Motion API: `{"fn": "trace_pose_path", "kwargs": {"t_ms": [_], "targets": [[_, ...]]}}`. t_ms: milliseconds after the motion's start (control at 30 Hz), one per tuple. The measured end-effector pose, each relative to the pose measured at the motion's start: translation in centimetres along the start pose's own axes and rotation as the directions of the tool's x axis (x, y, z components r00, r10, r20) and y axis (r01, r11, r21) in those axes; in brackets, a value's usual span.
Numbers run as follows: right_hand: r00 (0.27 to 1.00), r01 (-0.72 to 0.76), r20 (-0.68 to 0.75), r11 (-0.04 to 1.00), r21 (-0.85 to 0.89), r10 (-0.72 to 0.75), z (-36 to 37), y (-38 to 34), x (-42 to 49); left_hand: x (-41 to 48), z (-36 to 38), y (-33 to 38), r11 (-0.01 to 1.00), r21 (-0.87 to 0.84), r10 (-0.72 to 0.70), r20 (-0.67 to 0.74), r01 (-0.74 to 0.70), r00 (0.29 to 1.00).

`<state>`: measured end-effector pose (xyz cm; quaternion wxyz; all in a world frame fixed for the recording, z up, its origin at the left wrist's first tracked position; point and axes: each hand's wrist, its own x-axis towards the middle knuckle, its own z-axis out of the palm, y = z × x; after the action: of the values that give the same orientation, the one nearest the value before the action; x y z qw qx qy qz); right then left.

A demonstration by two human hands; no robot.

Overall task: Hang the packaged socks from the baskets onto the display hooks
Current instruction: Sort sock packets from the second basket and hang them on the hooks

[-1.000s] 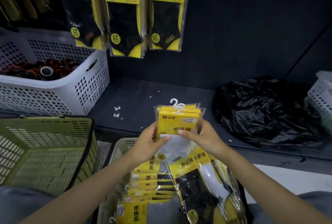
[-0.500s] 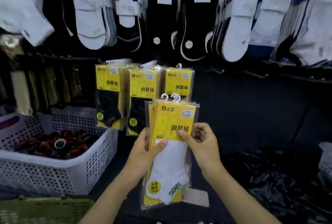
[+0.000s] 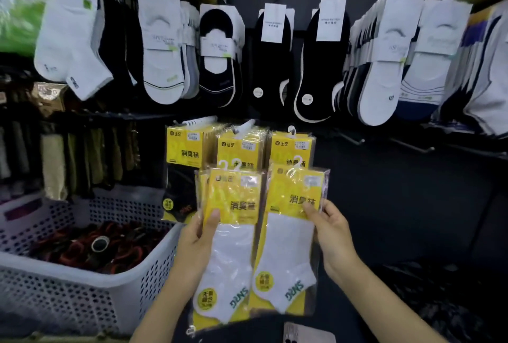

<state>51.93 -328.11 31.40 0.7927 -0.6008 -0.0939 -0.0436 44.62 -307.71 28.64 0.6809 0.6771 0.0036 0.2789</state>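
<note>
My left hand (image 3: 196, 243) grips a small stack of yellow sock packs (image 3: 231, 235) with white socks inside, thumb across the front. My right hand (image 3: 328, 228) pinches a single matching yellow pack (image 3: 291, 232) by its right edge, held side by side with the stack. Both have white plastic hangers at the top. Behind them three rows of yellow packs with black socks (image 3: 239, 147) hang on display hooks. To the right of those, bare hooks (image 3: 354, 139) stick out from the dark panel.
A white perforated basket (image 3: 90, 287) with red and black items stands at the left. Rows of white and black socks (image 3: 275, 59) hang above. A black plastic bag (image 3: 439, 301) lies at the lower right. A phone (image 3: 305, 333) lies below the packs.
The view rose from the baskets to the display wall. The one held stack has split: my right hand has drawn a single pack off to the right, the rest stay in my left.
</note>
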Motion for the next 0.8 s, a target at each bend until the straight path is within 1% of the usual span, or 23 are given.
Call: {"fn": "trace_pose_path", "kwargs": {"t_ms": [100, 300, 400, 467, 600, 700, 800], "targets": [[0.996, 0.037, -0.075, 0.999, -0.037, -0.039, -0.4, -2.0, 2.7, 1.1, -1.8, 0.3, 1.000, -0.015, 0.004, -0.062, -0.005, 0.998], [0.996, 0.082, -0.024, 0.977, -0.196, -0.088, 0.7, -3.7, 7.4, 1.7, -3.0, 0.0, 1.000, -0.021, 0.001, -0.124, -0.004, 0.992], [0.998, 0.046, -0.040, 0.975, -0.218, -0.056, 1.3, -2.9, 9.1, 1.8, -2.8, -0.2, 1.000, -0.015, -0.005, -0.099, 0.003, 0.995], [0.997, 0.017, -0.067, 0.976, -0.216, -0.033, 1.5, -2.3, 10.3, 1.9, -2.7, -0.1, 1.000, -0.021, -0.001, -0.109, -0.001, 0.994], [0.987, -0.096, -0.141, 0.986, -0.138, 0.076, 1.7, -0.9, 12.3, 1.9, -2.6, -0.2, 1.000, 0.001, 0.015, -0.120, -0.015, 0.993], [0.963, -0.162, -0.235, 0.980, -0.119, 0.131, 1.4, 0.1, 13.3, 1.9, -2.4, -0.2, 1.000, -0.001, 0.010, -0.112, -0.010, 0.994], [0.924, -0.183, -0.364, 0.973, -0.144, 0.120, 0.5, 1.1, 13.3, 1.7, -2.1, -0.3, 1.000, -0.012, -0.009, -0.095, 0.008, 0.995]]}}
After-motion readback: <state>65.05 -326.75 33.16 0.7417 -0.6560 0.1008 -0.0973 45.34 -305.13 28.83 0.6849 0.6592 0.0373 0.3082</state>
